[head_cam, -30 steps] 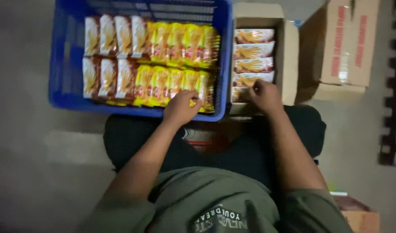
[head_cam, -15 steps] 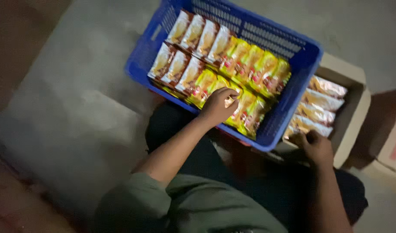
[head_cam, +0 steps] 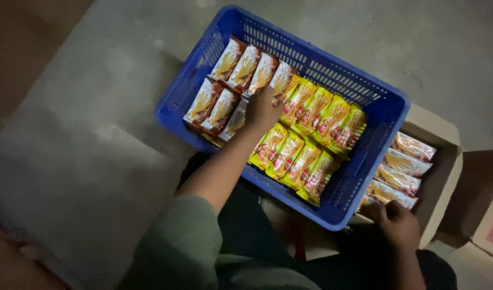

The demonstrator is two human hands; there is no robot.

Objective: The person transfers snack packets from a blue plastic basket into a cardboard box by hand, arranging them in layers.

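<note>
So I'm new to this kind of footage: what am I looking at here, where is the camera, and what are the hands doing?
There is no machine here. A person wears a camera on the head, so the single view looks down at their own arms and lap. A blue plastic crate sits on a grey floor, filled with rows of snack packets: brown and cream ones at one end, yellow ones at the other. The left hand rests on the packets where the two kinds meet; whether it grips one is hard to tell. The right hand reaches into an open cardboard box beside the crate, touching similar packets stacked inside.
</note>
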